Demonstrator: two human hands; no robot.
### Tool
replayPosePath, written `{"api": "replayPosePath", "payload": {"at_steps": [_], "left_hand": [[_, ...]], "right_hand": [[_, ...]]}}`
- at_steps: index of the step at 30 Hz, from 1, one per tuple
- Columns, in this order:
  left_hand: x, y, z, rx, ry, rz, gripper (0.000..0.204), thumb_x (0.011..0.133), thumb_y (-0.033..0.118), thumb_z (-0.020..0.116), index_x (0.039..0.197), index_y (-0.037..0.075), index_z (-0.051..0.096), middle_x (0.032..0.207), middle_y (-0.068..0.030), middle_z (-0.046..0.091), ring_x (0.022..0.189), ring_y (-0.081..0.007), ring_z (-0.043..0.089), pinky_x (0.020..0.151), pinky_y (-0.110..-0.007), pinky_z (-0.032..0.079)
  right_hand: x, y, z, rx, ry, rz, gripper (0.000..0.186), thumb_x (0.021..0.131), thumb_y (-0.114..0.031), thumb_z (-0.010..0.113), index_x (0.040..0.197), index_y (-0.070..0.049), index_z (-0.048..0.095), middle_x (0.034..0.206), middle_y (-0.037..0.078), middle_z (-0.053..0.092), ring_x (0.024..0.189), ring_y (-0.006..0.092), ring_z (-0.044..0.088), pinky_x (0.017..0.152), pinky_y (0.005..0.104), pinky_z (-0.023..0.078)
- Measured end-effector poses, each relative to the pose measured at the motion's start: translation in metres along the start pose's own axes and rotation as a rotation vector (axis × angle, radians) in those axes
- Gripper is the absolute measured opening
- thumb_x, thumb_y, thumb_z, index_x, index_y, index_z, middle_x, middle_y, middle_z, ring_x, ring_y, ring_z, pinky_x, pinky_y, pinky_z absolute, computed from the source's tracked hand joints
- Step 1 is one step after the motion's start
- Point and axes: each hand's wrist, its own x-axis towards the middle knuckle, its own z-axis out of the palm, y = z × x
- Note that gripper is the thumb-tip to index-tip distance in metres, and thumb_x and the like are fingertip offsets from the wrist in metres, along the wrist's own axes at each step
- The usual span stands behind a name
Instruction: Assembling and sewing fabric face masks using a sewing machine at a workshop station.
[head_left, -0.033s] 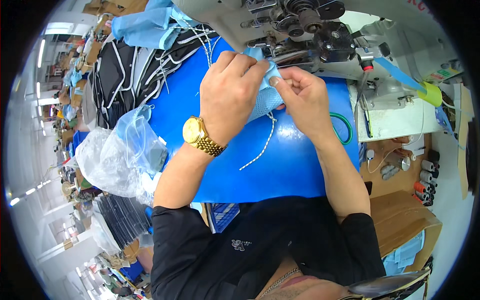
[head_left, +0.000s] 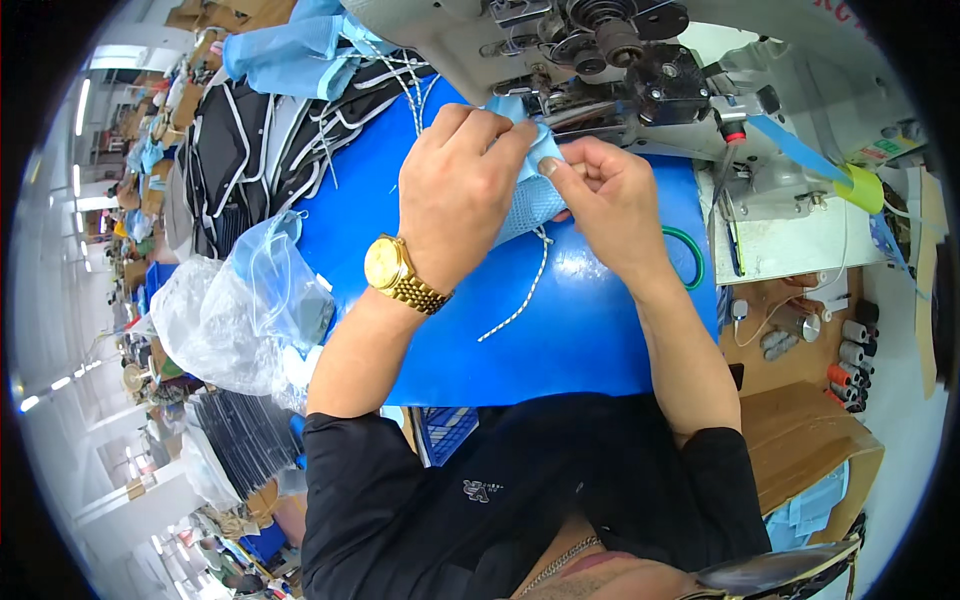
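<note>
The person at the bench has 2 bare hands close together over a light-blue mesh piece (head_left: pixel 533 207), which is up at the far side of the blue tabletop (head_left: pixel 570 330), right in front of the sewing machine (head_left: pixel 430 28). The right hand (head_left: pixel 612 195) is clamped on that cloth, thumb laid on top at the right edge and fingers bent beneath. The left hand (head_left: pixel 460 190) arches over the cloth's left side with its fingertips down on it; the thumb is hidden from me, so I can't tell whether it is pinching. A gold wristwatch (head_left: pixel 385 262) sits on the left wrist.

From under the mesh's near edge, a pale flecked cord (head_left: pixel 530 290) trails across the tabletop toward the person. A green loop (head_left: pixel 701 262) lies near the right forearm, by the table's right edge.

Over to the left I see a heap of black padded pieces (head_left: pixel 232 150) with pale piping, more light-blue mesh (head_left: pixel 285 62) beyond them, and a crumpled clear plastic bag (head_left: pixel 200 325) nearer the person. On the right, a blue strip (head_left: pixel 800 147) runs from the machine to a yellow-green ring (head_left: pixel 862 188). Below that, thread spools (head_left: pixel 853 352) stand in a cluster, and an open cardboard box (head_left: pixel 800 430) holds light-blue pieces (head_left: pixel 808 508).
</note>
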Motion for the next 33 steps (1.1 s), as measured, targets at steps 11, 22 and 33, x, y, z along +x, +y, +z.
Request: {"api": "replayPosePath", "payload": {"at_steps": [11,22,33], "left_hand": [[0.002,-0.001,-0.004,-0.072,0.017,-0.096,0.017,0.074,0.008,0.07,0.09,0.009,0.068,0.086,-0.0038,0.063,0.088,-0.0238,0.058,0.074,-0.035,0.047],[-0.001,0.001,0.0,-0.013,0.003,-0.017,0.024,0.072,0.005,0.064,0.095,0.009,0.07,0.084,-0.0029,0.06,0.08,-0.0212,0.057,0.067,-0.034,0.046],[0.003,0.009,-0.001,0.05,-0.063,-0.052,0.021,0.074,0.005,0.063,0.093,0.009,0.069,0.084,-0.0036,0.06,0.079,-0.0216,0.056,0.066,-0.034,0.045]], "right_hand": [[0.006,0.005,-0.007,-0.168,0.013,-0.083,0.019,0.086,-0.016,0.067,0.079,0.002,0.066,0.056,0.004,0.059,0.05,0.0073,0.053,0.047,0.0259,0.042],[0.012,0.003,-0.004,-0.222,0.029,-0.199,0.016,0.084,-0.015,0.068,0.082,0.002,0.068,0.061,0.01,0.064,0.05,0.0134,0.058,0.05,0.0289,0.045],[0.014,-0.009,-0.007,-0.464,0.052,-0.283,0.023,0.079,-0.017,0.069,0.068,0.001,0.061,0.056,0.013,0.057,0.048,0.0271,0.056,0.049,0.0364,0.043]]}}
